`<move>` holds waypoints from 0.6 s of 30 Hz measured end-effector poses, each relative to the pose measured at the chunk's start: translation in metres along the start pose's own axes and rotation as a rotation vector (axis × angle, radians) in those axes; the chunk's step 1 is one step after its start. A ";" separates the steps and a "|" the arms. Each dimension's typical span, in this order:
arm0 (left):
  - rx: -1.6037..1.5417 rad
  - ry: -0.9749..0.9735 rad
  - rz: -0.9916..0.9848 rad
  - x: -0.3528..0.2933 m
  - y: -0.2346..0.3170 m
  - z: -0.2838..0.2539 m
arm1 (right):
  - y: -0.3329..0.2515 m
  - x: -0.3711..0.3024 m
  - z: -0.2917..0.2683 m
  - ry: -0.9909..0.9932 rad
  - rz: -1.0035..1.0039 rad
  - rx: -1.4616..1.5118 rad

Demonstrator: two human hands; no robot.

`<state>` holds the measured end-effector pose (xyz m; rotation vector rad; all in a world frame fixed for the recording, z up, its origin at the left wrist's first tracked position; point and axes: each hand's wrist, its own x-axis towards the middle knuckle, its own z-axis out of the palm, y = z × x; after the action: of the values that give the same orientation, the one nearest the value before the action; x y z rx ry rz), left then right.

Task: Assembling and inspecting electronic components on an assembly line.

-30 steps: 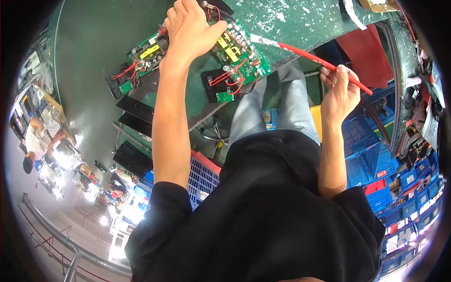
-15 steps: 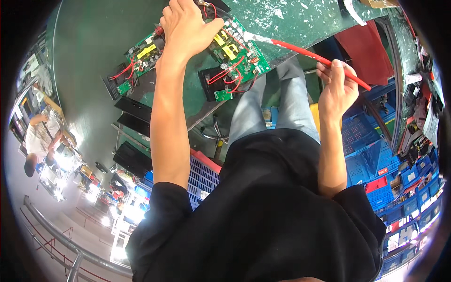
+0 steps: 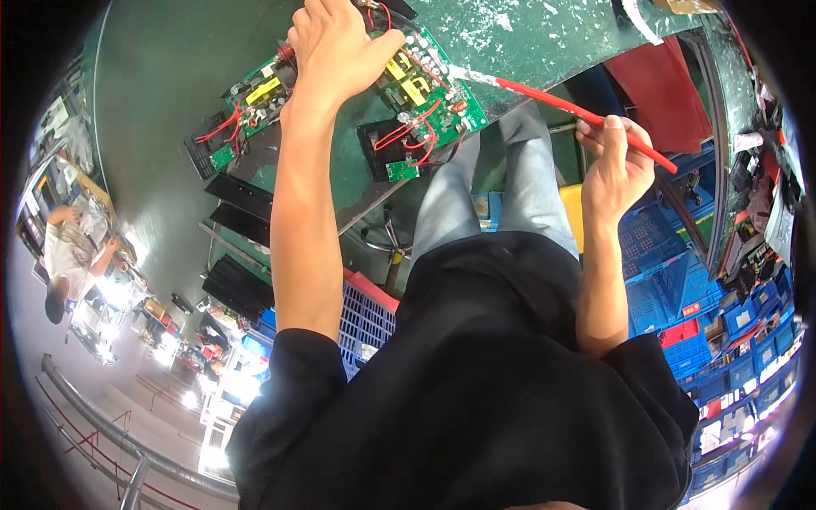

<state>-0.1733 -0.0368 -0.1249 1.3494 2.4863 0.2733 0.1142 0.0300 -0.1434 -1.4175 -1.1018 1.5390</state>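
Note:
My left hand (image 3: 336, 47) reaches over two green circuit boards at the far edge of view. Its thumb presses on the right-hand circuit board (image 3: 467, 106), and its fingers curl over the far side, partly cut off by the picture edge. That board carries yellow transformers, red wires and a black end plate (image 3: 374, 149). Left of my wrist lies the similar circuit board (image 3: 255, 92), partly hidden by my arm. My right hand (image 3: 616, 170) pinches a long red stick (image 3: 552, 100) with a white-coated end. That end meets the right edge of the right-hand board, among its small components.
Both boards lie on a worn green workbench (image 3: 501, 38) with white smears. Black panels (image 3: 242, 204) sit by its near-left edge. Red sheets (image 3: 659, 98) and blue crates (image 3: 663, 255) are to the right. A person (image 3: 76, 251) works at far left.
My right hand and the red stick have shifted slightly to the right, the white end sliding a little toward the board's outer edge. My left hand has barely moved.

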 end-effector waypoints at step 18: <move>0.019 -0.032 -0.025 0.000 0.002 -0.001 | 0.002 -0.015 -0.019 -0.114 -0.081 0.039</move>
<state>-0.1719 -0.0359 -0.1238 1.3184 2.4839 0.2213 0.1349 0.0172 -0.1399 -1.2572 -1.1761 1.5908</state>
